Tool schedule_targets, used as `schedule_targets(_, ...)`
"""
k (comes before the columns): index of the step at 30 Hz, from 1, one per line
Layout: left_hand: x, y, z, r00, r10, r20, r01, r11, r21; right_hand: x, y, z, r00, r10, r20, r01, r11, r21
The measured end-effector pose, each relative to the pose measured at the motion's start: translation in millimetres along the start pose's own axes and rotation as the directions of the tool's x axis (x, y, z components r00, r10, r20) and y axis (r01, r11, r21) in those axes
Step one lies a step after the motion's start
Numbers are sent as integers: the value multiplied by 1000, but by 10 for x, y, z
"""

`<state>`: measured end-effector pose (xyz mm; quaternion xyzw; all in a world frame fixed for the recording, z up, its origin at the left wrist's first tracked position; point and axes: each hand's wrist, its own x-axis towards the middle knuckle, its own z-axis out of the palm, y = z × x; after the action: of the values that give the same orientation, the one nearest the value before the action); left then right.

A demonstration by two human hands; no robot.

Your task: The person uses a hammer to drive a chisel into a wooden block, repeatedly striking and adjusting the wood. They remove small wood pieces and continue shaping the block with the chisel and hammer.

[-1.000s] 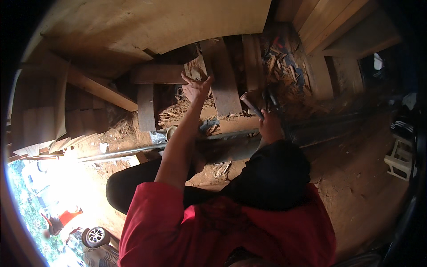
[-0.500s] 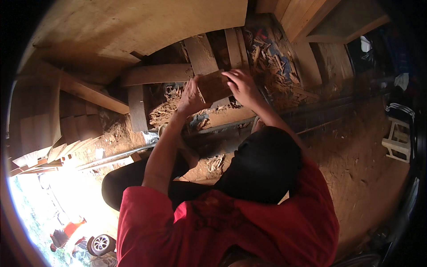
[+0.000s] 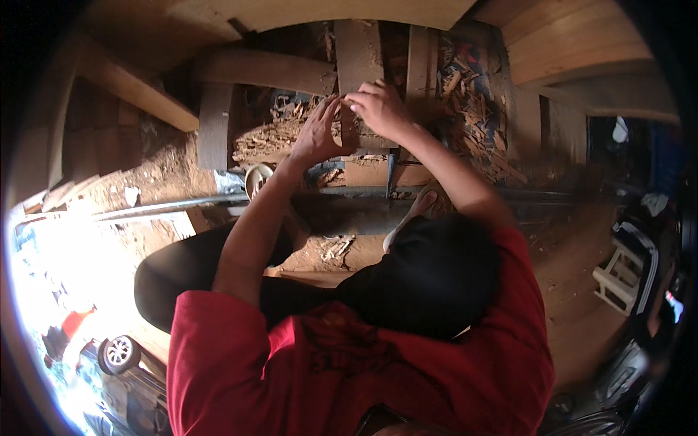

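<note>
A brown wooden block (image 3: 349,132) stands tilted between my hands, seen nearly edge-on. My left hand (image 3: 318,136) lies along its left side, with the fingers pointing up and the thumb curved around below. At the block's top, my right hand (image 3: 379,110) has its fingers bent in, fingertips close to those of the left hand. Behind the block runs a wide wooden plank (image 3: 358,54). Wood chips (image 3: 269,142) lie left of my left hand.
More wood chips (image 3: 469,102) are heaped at the right, beside a narrow plank (image 3: 419,62). A slanting beam (image 3: 138,91) is at the left. A metal rail (image 3: 174,206) crosses before my legs. A round pale-rimmed object (image 3: 257,179) sits by my left forearm. A pale stool (image 3: 618,282) stands at the right.
The block has turned from showing its broad face to nearly edge-on. My right hand has moved from its right side to its top, and the whole view has shifted.
</note>
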<state>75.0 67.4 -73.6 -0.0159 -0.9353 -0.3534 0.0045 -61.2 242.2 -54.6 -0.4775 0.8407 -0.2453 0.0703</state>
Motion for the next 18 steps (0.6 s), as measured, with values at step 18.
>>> schedule_targets(18,60,-8,-150,984,-98,150,83,991,107,-15,173,-76,984,152,95,-175,931,320)
